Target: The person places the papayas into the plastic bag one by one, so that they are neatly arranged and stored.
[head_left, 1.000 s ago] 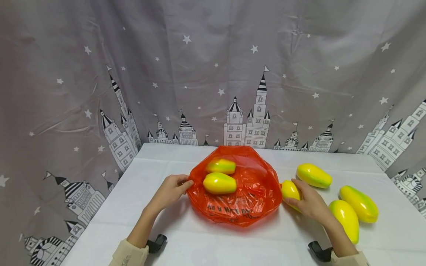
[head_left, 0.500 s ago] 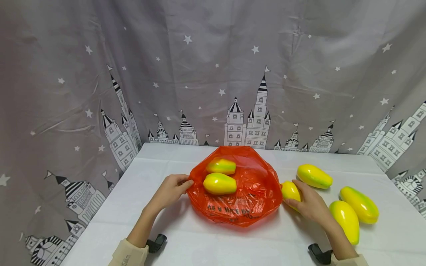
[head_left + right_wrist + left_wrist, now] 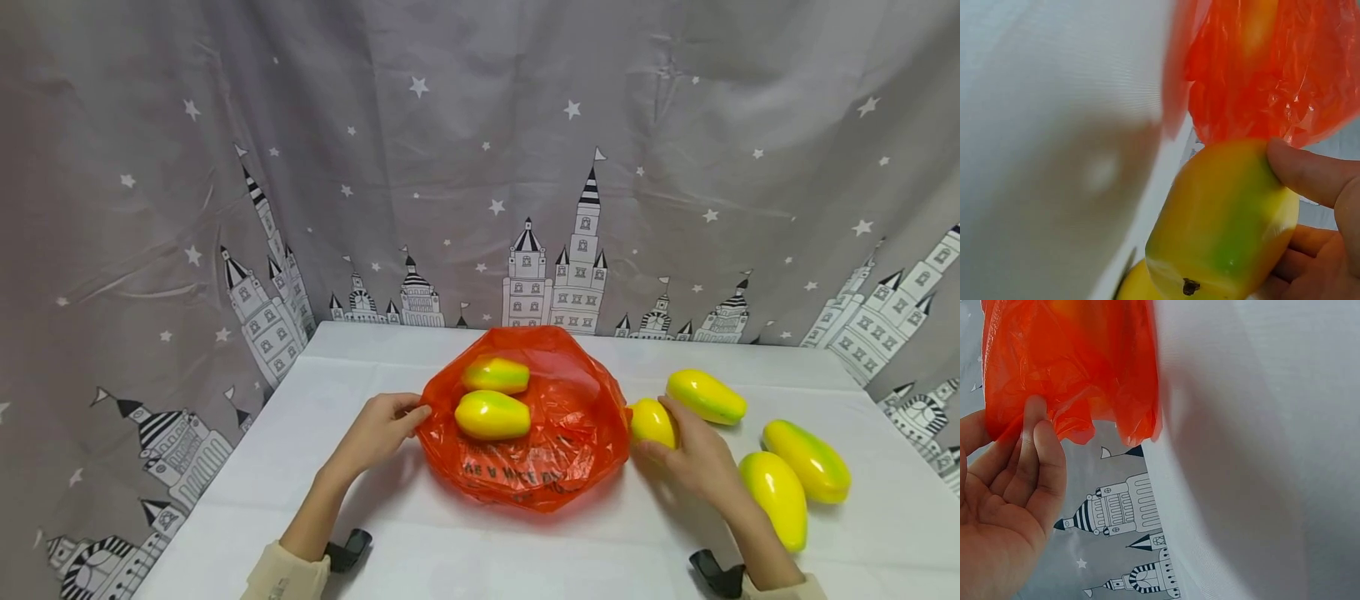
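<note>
A red plastic bag (image 3: 570, 417) with dark lettering lies on the white table, its mouth spread wide towards me. Inside, on its left side, rest a papaya (image 3: 492, 415) and a second papaya (image 3: 497, 376) just behind it. My left hand (image 3: 382, 433) pinches the bag's left rim between thumb and fingers. At the right rim my right hand (image 3: 693, 450) grips another yellow-green papaya (image 3: 1225, 219), thumb on one side and fingers on the other. That papaya is outside the bag, close against its edge; the right wrist view shows its dark stem end.
Right of my right hand lie three more papayas: one at the back (image 3: 707, 397), one farther right (image 3: 807, 461) and one near my forearm (image 3: 776, 500). A grey curtain (image 3: 450, 167) printed with castles and stars hangs behind the white table (image 3: 480, 558).
The papaya in my right hand has tilted slightly; its lower end, earlier visible beneath my thumb, is now hidden. My left hand keeps its hold on the rim.
</note>
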`<state>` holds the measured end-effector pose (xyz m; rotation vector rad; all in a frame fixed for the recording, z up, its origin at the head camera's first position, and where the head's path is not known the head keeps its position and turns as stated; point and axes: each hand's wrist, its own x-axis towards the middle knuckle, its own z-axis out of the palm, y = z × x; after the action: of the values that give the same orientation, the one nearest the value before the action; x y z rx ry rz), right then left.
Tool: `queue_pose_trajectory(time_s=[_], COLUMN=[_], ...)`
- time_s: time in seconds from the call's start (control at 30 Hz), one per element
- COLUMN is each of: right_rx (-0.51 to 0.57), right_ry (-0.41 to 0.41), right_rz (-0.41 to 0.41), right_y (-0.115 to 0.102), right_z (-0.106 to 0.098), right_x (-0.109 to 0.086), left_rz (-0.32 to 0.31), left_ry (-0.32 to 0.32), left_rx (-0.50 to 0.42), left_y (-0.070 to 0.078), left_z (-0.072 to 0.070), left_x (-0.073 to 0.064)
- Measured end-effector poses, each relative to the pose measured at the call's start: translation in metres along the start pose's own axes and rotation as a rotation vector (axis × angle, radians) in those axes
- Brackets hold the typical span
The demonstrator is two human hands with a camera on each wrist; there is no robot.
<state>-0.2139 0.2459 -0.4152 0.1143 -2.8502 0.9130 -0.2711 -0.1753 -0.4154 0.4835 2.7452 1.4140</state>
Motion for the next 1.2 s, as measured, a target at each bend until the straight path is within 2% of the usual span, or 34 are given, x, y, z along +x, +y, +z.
queue_pose_trajectory(time_s=[0.3, 0.53, 0.73, 1.2], right_rx=[0.006, 0.004, 0.004, 0.011], right_ry=[0.095, 0.110, 0.133, 0.195], right_rz=[-0.096, -0.113, -0.117, -0.200], right_y=[-0.013, -0.023, -0.028, -0.046], right_z=[-0.013, -0.021, -0.021, -0.019], right_x=[-0.008, -0.015, -0.018, -0.023], left_rz=[-0.001, 0.003, -0.003, 0.012], left_ry=[-0.001, -0.001, 0.000, 0.007], left_rx=[-0.003, -0.001, -0.001, -0.007], left_y=[0.001, 0.002, 0.002, 0.004], left_z=[0.001, 0.001, 0.002, 0.002], left_x=[0.000, 0.000, -0.001, -0.001])
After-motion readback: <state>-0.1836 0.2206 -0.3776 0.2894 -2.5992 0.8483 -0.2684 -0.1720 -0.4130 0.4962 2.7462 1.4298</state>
